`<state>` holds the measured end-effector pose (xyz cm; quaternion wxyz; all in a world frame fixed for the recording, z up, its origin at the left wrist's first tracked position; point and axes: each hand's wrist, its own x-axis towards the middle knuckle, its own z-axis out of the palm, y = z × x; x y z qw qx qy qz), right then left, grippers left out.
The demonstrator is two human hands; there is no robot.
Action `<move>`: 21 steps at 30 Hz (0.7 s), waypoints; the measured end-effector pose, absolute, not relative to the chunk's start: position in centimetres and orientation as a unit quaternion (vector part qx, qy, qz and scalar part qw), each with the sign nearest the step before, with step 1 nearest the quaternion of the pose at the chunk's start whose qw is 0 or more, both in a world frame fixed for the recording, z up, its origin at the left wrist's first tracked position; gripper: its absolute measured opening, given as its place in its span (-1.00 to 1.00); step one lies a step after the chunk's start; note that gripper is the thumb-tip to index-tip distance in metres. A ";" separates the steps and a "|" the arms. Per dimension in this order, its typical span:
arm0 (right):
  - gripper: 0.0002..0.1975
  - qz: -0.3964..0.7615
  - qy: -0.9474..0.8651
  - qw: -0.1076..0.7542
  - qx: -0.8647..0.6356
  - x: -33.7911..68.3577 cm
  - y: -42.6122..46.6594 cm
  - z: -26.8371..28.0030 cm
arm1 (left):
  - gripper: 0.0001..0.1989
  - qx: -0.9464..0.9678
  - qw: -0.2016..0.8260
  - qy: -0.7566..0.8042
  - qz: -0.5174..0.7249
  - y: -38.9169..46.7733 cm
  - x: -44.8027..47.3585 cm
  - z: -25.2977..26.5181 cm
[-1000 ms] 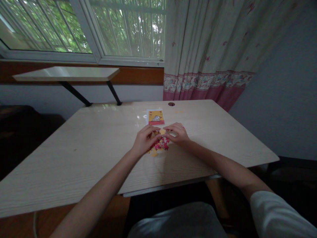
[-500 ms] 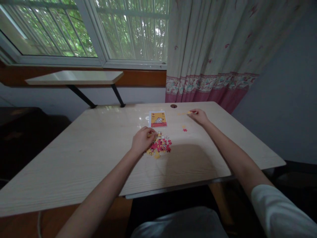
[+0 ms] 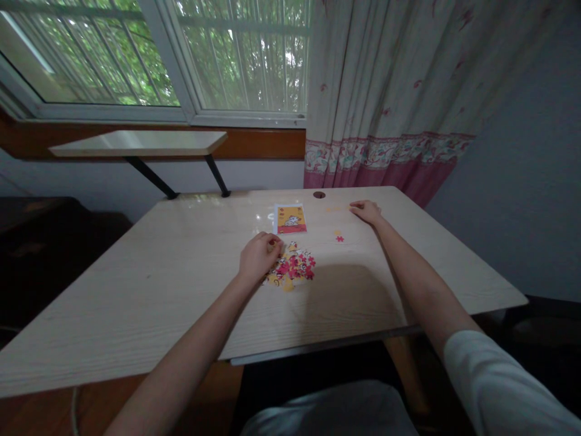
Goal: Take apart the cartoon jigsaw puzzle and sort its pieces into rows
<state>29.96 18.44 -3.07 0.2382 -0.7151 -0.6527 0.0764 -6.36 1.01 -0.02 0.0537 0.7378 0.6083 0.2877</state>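
A loose pile of red, yellow and white jigsaw puzzle pieces (image 3: 297, 265) lies mid-desk. At its left edge, my left hand (image 3: 259, 255) is closed with the fingertips pinched around what looks like a yellow puzzle piece. Farther back on the right, my right hand (image 3: 367, 211) pinches a yellow puzzle piece low over the desk, mostly hidden by the fingers. Just left of those fingertips lies a faint row of yellow pieces (image 3: 334, 209). A red piece (image 3: 340, 239) lies nearer me, touching or close to a yellow one. Behind the pile is a picture card (image 3: 291, 219) with a white animal on yellow and red.
The pale wooden desk (image 3: 181, 272) has a round cable hole (image 3: 319, 195) at its back edge. A raised shelf (image 3: 140, 143) on black legs stands at the back left. Beyond are a barred window and a flowered curtain (image 3: 385, 97).
My right hand has shifted slightly right and lowered its fingertips beside the yellow row, and the piece shows less. My left hand has drawn back a little left from the pile.
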 end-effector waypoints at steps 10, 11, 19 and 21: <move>-0.69 0.043 -0.642 0.244 -0.725 29.3 18.4 -3.2 | -0.79 0.741 0.055 0.610 0.277 1.1 -6.4 0.0; -0.70 0.041 -0.644 0.243 -0.724 29.1 18.4 -3.2 | -0.79 0.740 0.054 0.610 0.277 1.1 -6.4 0.0; -0.71 0.031 -0.657 0.246 -0.712 27.9 18.4 -3.2 | -0.80 0.740 0.054 0.606 0.286 1.0 -6.5 -0.1; -0.72 0.030 -0.660 0.247 -0.709 28.0 18.5 -3.3 | -0.80 0.740 0.053 0.606 0.287 1.1 -6.5 -0.1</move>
